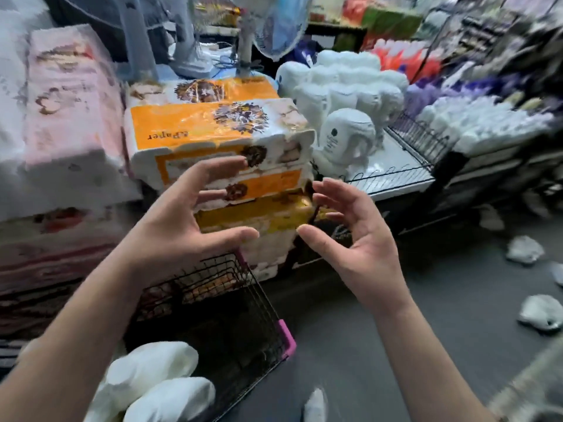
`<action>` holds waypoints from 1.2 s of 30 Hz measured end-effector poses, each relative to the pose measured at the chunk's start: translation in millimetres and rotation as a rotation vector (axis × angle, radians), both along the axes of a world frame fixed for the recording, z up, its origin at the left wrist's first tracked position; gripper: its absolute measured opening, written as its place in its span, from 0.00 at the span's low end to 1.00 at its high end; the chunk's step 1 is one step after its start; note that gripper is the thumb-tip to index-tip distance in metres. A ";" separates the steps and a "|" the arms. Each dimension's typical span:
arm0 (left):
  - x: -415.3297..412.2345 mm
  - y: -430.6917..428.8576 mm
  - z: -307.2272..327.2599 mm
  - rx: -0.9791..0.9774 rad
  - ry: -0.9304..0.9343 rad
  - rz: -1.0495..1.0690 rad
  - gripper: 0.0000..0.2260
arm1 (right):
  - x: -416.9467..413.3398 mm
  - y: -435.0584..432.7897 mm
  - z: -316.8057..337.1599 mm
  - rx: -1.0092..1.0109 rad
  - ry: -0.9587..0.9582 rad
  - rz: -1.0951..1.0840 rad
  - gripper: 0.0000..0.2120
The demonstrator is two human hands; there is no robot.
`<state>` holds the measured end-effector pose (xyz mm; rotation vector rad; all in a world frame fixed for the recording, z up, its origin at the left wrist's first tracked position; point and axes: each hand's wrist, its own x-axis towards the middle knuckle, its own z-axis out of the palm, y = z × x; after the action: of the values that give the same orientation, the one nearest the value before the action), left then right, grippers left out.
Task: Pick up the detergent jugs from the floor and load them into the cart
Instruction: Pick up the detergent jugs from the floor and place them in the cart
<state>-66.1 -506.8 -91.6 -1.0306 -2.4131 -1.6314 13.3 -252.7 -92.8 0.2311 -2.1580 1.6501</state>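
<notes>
Both my hands are raised in front of me with spread, relaxed fingers and hold nothing. My left hand (185, 220) hovers above the black wire cart (259, 318) with pink corners at the lower left. My right hand (350, 236) is beside it, over the floor. Two white detergent jugs (152, 367) lie in the cart at the bottom left. More white jugs lie on the grey floor at the right: one (540, 312) near the edge and another (524, 249) further back. A white object (315, 403) shows at the bottom edge.
Stacked orange and white tissue packs (219, 129) stand straight ahead, pink packs (70, 99) at the left. A low wire shelf (399, 175) to the right carries several white jugs (347, 132). Shelves of bottles (487, 117) fill the far right. The view is motion-blurred.
</notes>
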 end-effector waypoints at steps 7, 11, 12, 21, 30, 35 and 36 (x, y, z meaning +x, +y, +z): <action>-11.2 178.0 2.9 -0.016 0.004 -0.219 0.38 | 35.6 142.7 -4.0 -0.032 0.052 -0.246 0.29; -12.2 305.5 8.0 -0.057 0.012 -0.372 0.36 | 68.2 254.4 -5.4 -0.054 0.073 -0.435 0.28; -11.8 337.2 9.5 -0.059 0.010 -0.401 0.35 | 77.6 283.9 -5.3 -0.055 0.079 -0.481 0.28; 5.4 576.8 9.5 -0.010 -0.001 -0.714 0.34 | 141.7 488.3 -7.7 -0.065 0.104 -0.785 0.26; -12.0 767.7 -22.7 -0.013 -0.079 -0.952 0.33 | 169.2 614.9 -45.3 -0.075 0.029 -1.035 0.26; -47.9 891.8 -37.1 0.021 -0.096 -1.053 0.33 | 151.8 711.5 -52.3 -0.070 -0.001 -1.162 0.24; -58.6 918.1 -37.9 0.026 -0.101 -1.070 0.33 | 142.2 732.9 -50.8 -0.064 -0.005 -1.180 0.24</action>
<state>-124.7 411.3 -129.5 -2.5444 -1.9151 -1.9027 155.5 480.2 -143.7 -0.8932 -1.6239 0.9682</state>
